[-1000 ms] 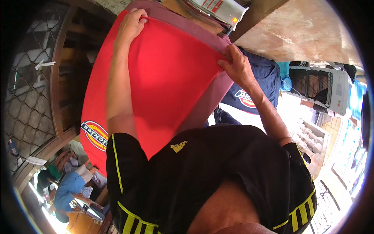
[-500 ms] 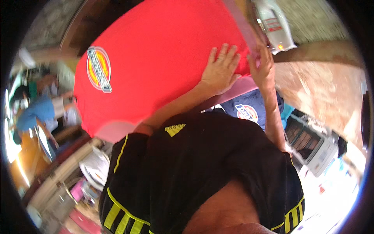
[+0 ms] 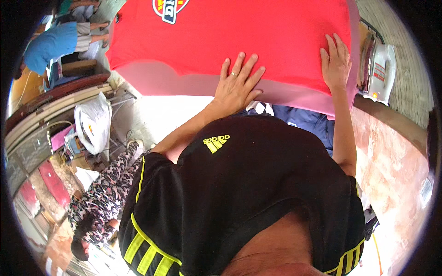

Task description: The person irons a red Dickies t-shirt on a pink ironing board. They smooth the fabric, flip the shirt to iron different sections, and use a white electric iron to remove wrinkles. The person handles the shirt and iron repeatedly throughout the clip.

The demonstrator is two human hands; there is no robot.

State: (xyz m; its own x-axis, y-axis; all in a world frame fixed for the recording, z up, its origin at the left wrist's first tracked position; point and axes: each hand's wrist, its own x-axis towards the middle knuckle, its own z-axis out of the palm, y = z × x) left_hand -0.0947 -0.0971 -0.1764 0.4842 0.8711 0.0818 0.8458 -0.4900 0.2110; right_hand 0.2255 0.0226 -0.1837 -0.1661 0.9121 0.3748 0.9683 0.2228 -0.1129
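Observation:
A red printed shirt (image 3: 258,37) is spread over a table or board with a mauve-pink cover (image 3: 152,78). Its round badge print (image 3: 170,8) lies toward the far left. My left hand (image 3: 235,85), a ring on one finger, rests with spread fingers across the near edge of the red cloth and the pink cover. Over by the right edge, my right hand (image 3: 336,66) is laid on the cloth with its fingers stretched out. Neither hand grips anything. Just right of the board stands a white and grey clothes iron (image 3: 380,73), its small orange light lit.
Dark blue cloth (image 3: 304,122) shows between the board and my body. A white plastic bag (image 3: 93,122) hangs at left. One person in camouflage clothing (image 3: 108,193) is behind at lower left; another in a blue shirt (image 3: 53,46) bends over, far left.
My view has shifted, bringing the board's near edge into sight. My right hand has gone from the shirt's right-hand edge to flat on top; my left hand now lies at the near edge.

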